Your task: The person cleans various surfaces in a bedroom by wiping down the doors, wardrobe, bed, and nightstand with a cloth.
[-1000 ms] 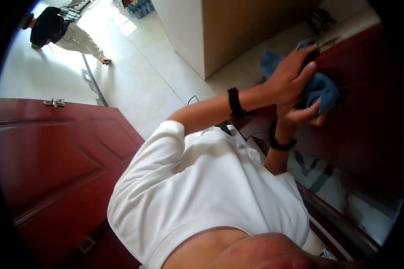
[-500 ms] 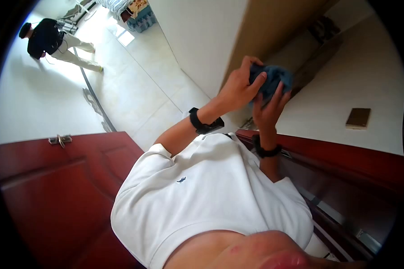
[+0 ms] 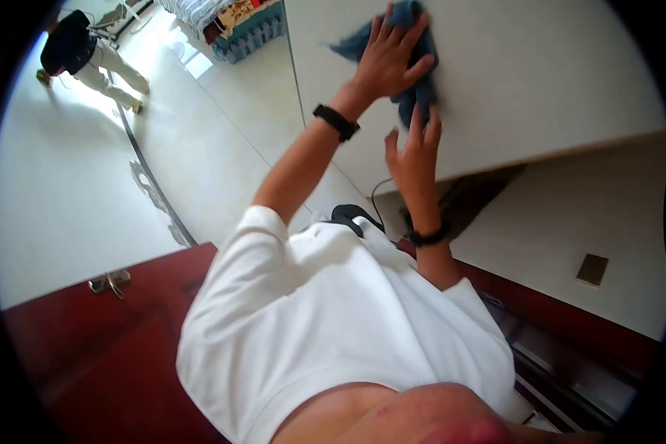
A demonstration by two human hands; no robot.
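Observation:
A blue cloth (image 3: pixel 424 92) is spread, bunched and creased, against a broad white panel (image 3: pixel 525 81). My left hand (image 3: pixel 385 65) lies on its upper part with fingers stretched and spread, pressing it to the panel. Just below, my right hand (image 3: pixel 416 159) has its fingers extended, the tips at the cloth's lower end; whether they press on it I cannot tell. Both wrists carry black bands.
A dark red door (image 3: pixel 118 348) with a metal latch stands at left. Another person (image 3: pixel 70 44) bends by a white surface at upper left. A blue-green crate (image 3: pixel 251 41) sits on the tiled floor (image 3: pixel 229 133). A brown plate (image 3: pixel 592 269) is on the right wall.
My hands have gone from holding the bunched cloth between them to laying it on the white panel. The left hand has moved up and flattened; the other person bends lower.

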